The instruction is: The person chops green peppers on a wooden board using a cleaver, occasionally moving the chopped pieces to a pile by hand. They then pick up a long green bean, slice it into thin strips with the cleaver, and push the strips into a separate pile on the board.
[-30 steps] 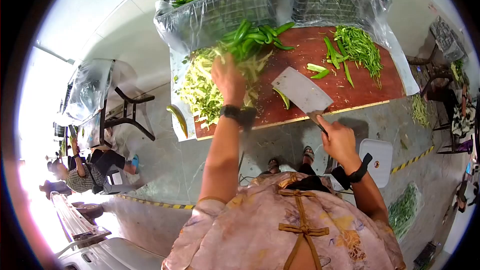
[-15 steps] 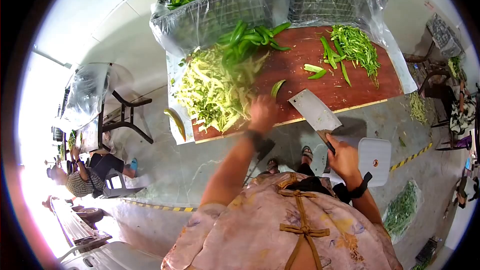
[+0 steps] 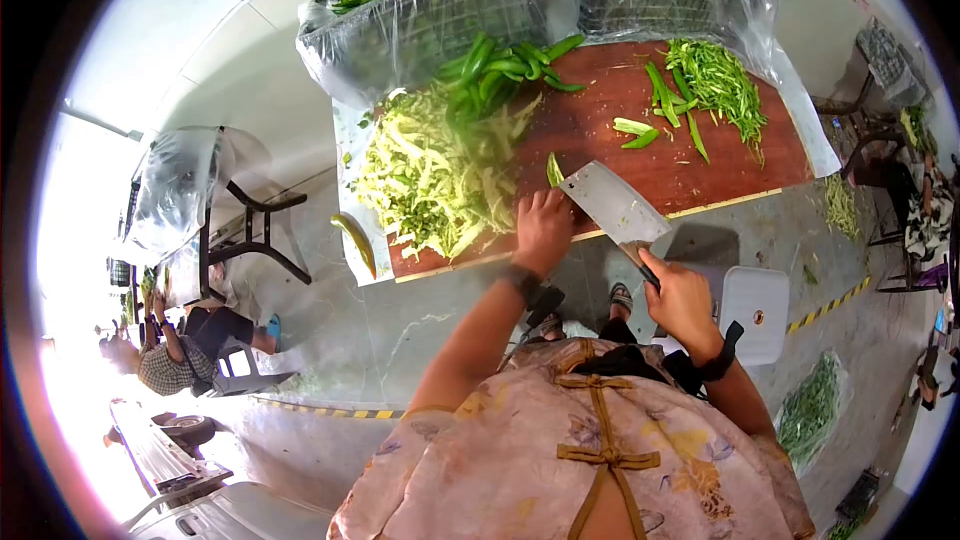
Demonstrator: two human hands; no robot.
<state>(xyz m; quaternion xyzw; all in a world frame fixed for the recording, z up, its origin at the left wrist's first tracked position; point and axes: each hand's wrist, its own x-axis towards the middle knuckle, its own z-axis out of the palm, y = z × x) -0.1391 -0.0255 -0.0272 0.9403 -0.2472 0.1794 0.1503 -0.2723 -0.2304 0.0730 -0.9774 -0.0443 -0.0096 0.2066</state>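
My right hand (image 3: 683, 305) grips the dark handle of a cleaver (image 3: 615, 205), whose broad blade slants up and left over the front edge of the red-brown board (image 3: 590, 120). At that edge my left hand (image 3: 544, 232) has its fingers curled down and together at the lower end of a green pepper piece (image 3: 553, 170). The cleaver's front corner is beside this piece. Left of my left hand spreads a heap of pale pepper cores and scraps (image 3: 435, 175). Whole green peppers (image 3: 500, 70) lie behind it. Sliced green pepper (image 3: 718, 90) is piled at the right.
Plastic-lined crates (image 3: 430, 25) stand behind the board, the left one holding peppers. A yellowish pepper (image 3: 353, 243) rests at the left edge. A white stool (image 3: 753, 315) and a bag of greens (image 3: 810, 410) are at right. Another person (image 3: 175, 365) sits far left.
My left hand has moved slightly right, to the pepper piece, which now points more upright. The cleaver has shifted a little up and left, its corner nearer the piece.
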